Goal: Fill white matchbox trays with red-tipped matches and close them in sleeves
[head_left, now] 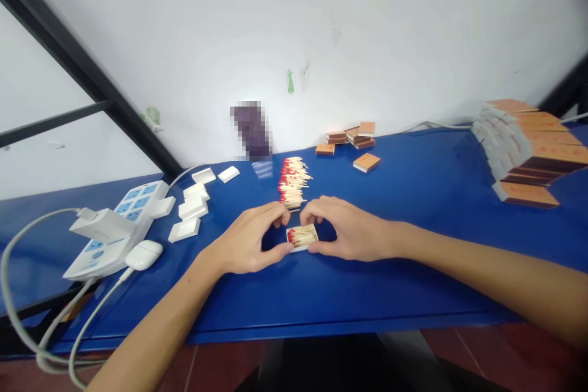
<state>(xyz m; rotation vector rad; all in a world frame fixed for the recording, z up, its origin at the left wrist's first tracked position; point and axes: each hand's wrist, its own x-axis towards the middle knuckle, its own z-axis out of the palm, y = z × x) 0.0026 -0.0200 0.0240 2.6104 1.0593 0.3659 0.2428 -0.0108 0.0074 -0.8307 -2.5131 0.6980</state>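
A small white matchbox tray (314, 246) lies on the blue table in front of me, filled with red-headed matches (301, 236). My left hand (252, 237) is curled at the tray's left end, its thumb tip touching the near left corner. From the other side, my right hand (351, 229) curves around the right end, thumb against the near right corner and fingers bent at the far side. The tray sits between both hands. Just beyond the fingers lies a long pile of loose matches (293, 180), heads to the left.
Several empty white trays (193, 205) lie at left, beside a power strip (133, 220) with cables and a white earbud case (144, 255). Orange matchboxes (366, 162) lie near the wall; a large stack of matchbox sleeves (533, 141) stands at right. A blurred dark object (252, 128) leans on the wall.
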